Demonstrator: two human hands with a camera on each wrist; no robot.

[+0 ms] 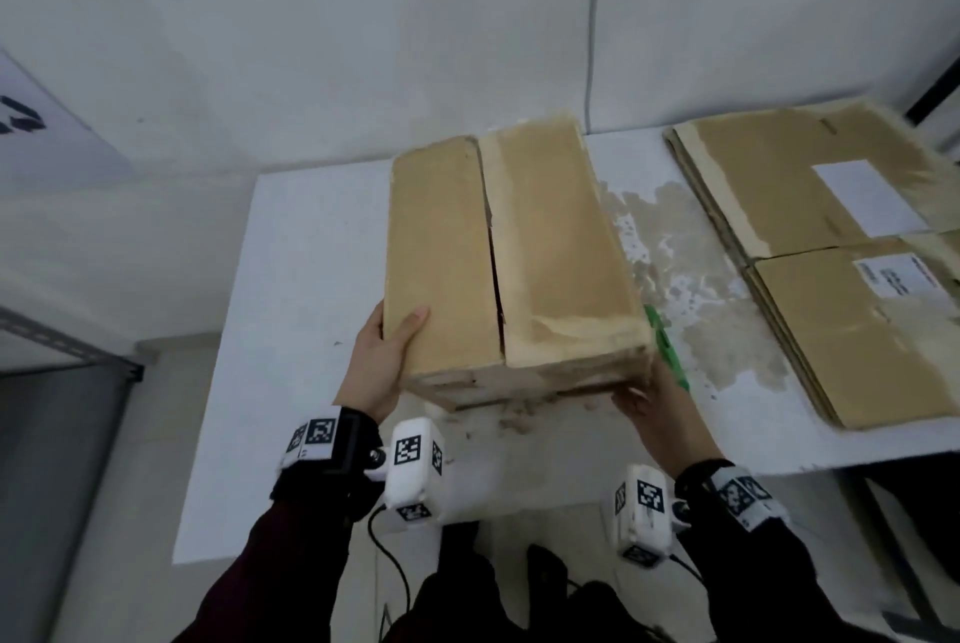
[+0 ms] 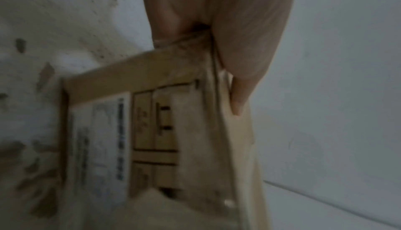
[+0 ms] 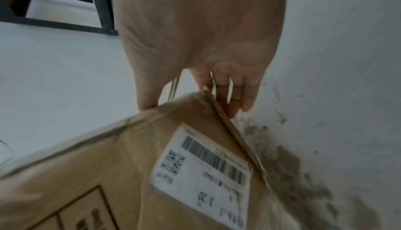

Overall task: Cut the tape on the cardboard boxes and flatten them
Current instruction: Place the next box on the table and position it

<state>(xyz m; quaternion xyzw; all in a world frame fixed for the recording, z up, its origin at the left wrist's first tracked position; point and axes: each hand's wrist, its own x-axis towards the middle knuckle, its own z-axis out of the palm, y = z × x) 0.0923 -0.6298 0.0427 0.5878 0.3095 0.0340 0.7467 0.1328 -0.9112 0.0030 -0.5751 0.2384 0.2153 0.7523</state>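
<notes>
Left hand [image 1: 382, 362] grips the near-left corner of the cardboard box [image 1: 511, 247], thumb on top, fingers down the side. The box stands on the white table [image 1: 291, 279], top seam split. Right hand [image 1: 657, 408] holds its near-right corner, fingers together; 1 green cutter [image 1: 667, 349] and flattened boxes [image 1: 831, 258] lie right of the box.

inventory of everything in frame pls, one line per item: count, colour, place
cardboard box: 1, brown, table centre, held at its near corners, top seam split open
shipping label: 1, white, on the box's near side
flattened boxes: a stack, count unclear, brown with white labels, table right
green tool: 1, green, on the table right of the box, partly hidden
table: 1, white, stained brown beside the box
wall cable: 1, grey, on the wall behind
left hand: 1, grips the box's near left corner
right hand: 1, holds the box's near right corner
</notes>
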